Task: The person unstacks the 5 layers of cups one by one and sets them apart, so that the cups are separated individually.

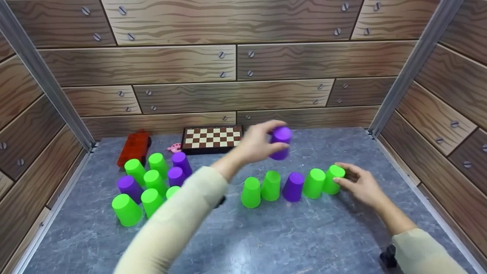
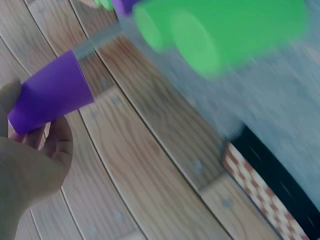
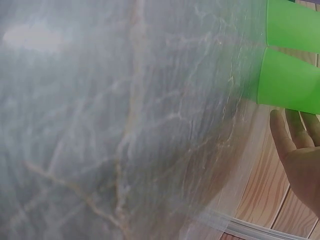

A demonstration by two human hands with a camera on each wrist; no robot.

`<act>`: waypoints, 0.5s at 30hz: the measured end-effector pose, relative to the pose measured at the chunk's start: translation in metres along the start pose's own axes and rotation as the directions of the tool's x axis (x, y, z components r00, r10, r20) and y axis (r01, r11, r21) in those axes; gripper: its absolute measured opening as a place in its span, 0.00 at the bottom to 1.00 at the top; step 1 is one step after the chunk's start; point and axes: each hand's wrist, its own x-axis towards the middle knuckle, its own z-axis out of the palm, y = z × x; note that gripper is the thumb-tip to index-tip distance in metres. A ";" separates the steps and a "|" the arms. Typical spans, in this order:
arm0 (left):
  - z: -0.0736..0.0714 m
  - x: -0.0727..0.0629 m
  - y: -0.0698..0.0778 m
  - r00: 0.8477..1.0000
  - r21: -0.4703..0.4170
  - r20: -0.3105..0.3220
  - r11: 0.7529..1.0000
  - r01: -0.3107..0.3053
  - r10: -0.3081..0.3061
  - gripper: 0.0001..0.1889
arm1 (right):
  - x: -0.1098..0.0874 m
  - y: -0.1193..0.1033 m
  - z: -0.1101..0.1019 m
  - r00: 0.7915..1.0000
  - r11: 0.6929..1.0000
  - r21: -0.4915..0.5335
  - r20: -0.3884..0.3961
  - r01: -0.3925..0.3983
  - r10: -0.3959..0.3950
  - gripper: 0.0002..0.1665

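My left hand point(image 1: 258, 142) grips a purple cup point(image 1: 282, 135) in the air, thumb on one side and fingers on the other. Below it, an uneven row of upside-down cups stands on the table: a green cup point(image 1: 251, 193), another green cup point(image 1: 271, 186), a purple cup point(image 1: 293, 187), then two more green ones. At the row's right end, my right hand point(image 1: 363, 186) holds the last green cup point(image 1: 331, 180) between thumb and fingers. In the right wrist view, fingertips point(image 3: 276, 120) meet that cup's side. The left wrist view shows the lifted cup's wide rim facing away from the palm.
On the left stands a group of green cups point(image 1: 126, 210) and purple cups point(image 1: 130, 188), partly hidden by my left sleeve point(image 1: 182, 217). Behind are a red toy vehicle point(image 1: 135, 146), a pink item point(image 1: 175, 148) and a checkered board point(image 1: 213, 137). Wood-patterned walls point(image 1: 236, 64) enclose the table.
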 end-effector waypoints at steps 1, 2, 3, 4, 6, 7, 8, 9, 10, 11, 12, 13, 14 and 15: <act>-0.009 -0.003 -0.006 1.000 -0.003 -0.003 1.000 0.005 -0.005 0.33 | 0.000 0.000 0.000 1.000 1.000 0.000 0.001 0.000 0.000 0.31; -0.018 -0.006 -0.012 1.000 -0.006 -0.006 1.000 0.010 -0.010 0.33 | 0.000 0.001 0.000 1.000 1.000 0.002 0.003 0.000 0.000 0.31; -0.026 -0.009 -0.018 1.000 -0.002 -0.011 1.000 0.011 -0.011 0.33 | 0.000 0.001 0.000 1.000 1.000 0.001 0.001 0.001 -0.001 0.31; -0.034 -0.012 -0.024 1.000 -0.001 -0.016 1.000 0.015 -0.015 0.33 | -0.001 0.001 0.000 1.000 1.000 -0.001 0.000 0.002 -0.002 0.31; -0.050 -0.019 -0.037 0.999 0.016 -0.023 1.000 0.024 -0.024 0.32 | -0.001 0.001 0.000 1.000 1.000 -0.006 0.000 0.004 -0.004 0.31; -0.058 -0.022 -0.043 0.999 0.028 -0.025 0.999 0.027 -0.027 0.32 | -0.001 0.001 -0.001 1.000 1.000 -0.008 0.000 0.004 -0.004 0.31; -0.065 -0.025 -0.049 0.999 0.046 -0.029 0.998 0.029 -0.028 0.32 | -0.001 0.001 -0.001 1.000 1.000 -0.014 -0.001 0.002 -0.002 0.31; -0.071 -0.028 -0.055 0.999 0.063 -0.033 0.997 0.033 -0.031 0.32 | -0.001 0.001 -0.001 1.000 1.000 -0.017 -0.001 0.001 -0.001 0.31; -0.078 -0.031 -0.060 0.999 0.080 -0.034 0.996 0.038 -0.035 0.32 | -0.001 0.000 -0.001 1.000 1.000 -0.020 0.000 -0.001 0.001 0.31; -0.084 -0.034 -0.066 0.999 0.093 -0.034 0.995 0.043 -0.040 0.32 | 0.000 0.000 -0.001 1.000 1.000 -0.023 0.001 -0.003 0.003 0.31; -0.089 -0.037 -0.071 0.998 0.111 -0.036 0.993 0.046 -0.043 0.31 | 0.000 0.000 -0.002 1.000 1.000 -0.025 0.002 -0.005 0.005 0.32; -0.095 -0.040 -0.076 0.998 0.128 -0.035 0.990 0.050 -0.045 0.31 | 0.000 0.000 -0.002 1.000 1.000 -0.026 0.004 -0.006 0.006 0.32; -0.100 -0.043 -0.081 0.998 0.140 -0.033 0.988 0.057 -0.053 0.30 | 0.000 0.000 -0.002 1.000 1.000 -0.029 0.004 -0.008 0.008 0.32; -0.104 -0.046 -0.086 0.998 0.152 -0.032 0.986 0.065 -0.061 0.30 | 0.000 -0.001 -0.001 1.000 1.000 -0.029 0.006 -0.010 0.010 0.32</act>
